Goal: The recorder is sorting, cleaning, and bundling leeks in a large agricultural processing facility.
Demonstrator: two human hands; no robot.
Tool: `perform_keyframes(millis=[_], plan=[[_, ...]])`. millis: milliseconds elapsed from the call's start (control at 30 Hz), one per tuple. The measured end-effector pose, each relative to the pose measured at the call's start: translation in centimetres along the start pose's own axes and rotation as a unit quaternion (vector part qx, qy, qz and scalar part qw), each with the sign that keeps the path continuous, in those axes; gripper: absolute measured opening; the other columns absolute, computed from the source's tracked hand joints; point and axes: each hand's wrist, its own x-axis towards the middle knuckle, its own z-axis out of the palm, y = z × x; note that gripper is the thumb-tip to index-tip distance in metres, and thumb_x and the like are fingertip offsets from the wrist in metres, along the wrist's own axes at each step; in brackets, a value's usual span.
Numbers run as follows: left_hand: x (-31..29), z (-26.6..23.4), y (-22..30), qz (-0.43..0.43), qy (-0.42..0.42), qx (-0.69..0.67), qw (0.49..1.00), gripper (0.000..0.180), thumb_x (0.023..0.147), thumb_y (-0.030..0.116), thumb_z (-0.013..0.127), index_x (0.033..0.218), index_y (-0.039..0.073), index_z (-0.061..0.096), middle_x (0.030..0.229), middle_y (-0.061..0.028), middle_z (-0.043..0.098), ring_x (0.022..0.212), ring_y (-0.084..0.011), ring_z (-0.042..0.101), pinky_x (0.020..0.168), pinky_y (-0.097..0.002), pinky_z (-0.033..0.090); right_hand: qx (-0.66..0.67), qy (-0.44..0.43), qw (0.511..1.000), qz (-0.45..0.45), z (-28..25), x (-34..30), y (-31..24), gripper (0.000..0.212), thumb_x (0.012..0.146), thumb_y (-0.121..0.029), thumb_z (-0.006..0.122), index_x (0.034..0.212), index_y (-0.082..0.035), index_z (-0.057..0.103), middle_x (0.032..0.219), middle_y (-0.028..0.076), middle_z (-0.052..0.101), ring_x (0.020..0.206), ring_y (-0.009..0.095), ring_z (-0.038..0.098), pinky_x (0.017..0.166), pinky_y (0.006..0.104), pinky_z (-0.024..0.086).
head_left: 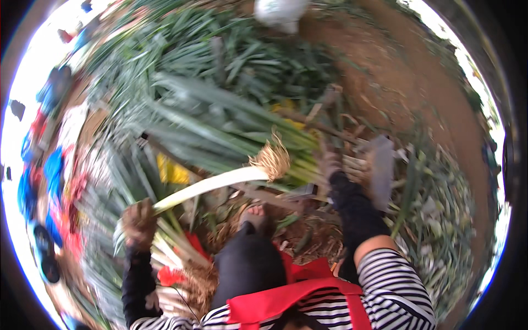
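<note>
My left hand (138,224), in a dirt-brown covering, is closed around the green part of a leek (223,183). The leek's long white stalk slants up to the right and ends in a tuft of tan roots. On a low frame (269,196) lies a bundle of leeks (220,121), green tops to the left and pale ends to the right. My right hand (331,160) touches the pale ends of that bundle; motion blur hides its fingers. Just right of it stands a translucent whitish panel (380,171). More rooted leeks (179,250) lie below my left hand.
A large heap of leeks (220,52) spreads beyond the frame. Trimmed leaves and peelings (440,220) cover the ground on the right. A white bag (281,12) sits at the far side. My bare foot (254,215) rests under the frame. Blue and red plastic (54,165) lies far left.
</note>
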Motion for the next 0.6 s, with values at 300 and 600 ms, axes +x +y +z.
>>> perform_keyframes(millis=[300,600], plan=[[25.6,-10.4,2.9,0.155,0.221,0.143,0.952,0.038,0.083,0.012,0.065,0.120,0.005,0.064,0.103,-0.0098,0.067,0.089,-0.0252,0.063,0.078,-0.0371,0.051,0.093,-0.087,0.985,0.116,-4.5,-2.8,-0.6,0.074,0.093,-0.069,0.032,0.151,-0.023,0.027,0.145,0.013,0.037,0.138,0.030,0.030,0.117,0.0505,0.009],[35.5,10.6,24.7,0.336,0.051,-0.009,0.941,0.020,0.084,0.019,0.058,0.102,0.012,0.056,0.084,-0.0025,0.058,0.084,-0.0211,0.058,0.075,-0.0415,0.043,0.244,-0.133,0.954,0.114,-3.7,-2.4,-1.6,0.077,0.091,-0.069,0.035,0.152,-0.025,0.023,0.154,0.015,0.027,0.141,0.038,0.025,0.115,0.0488,0.021]])
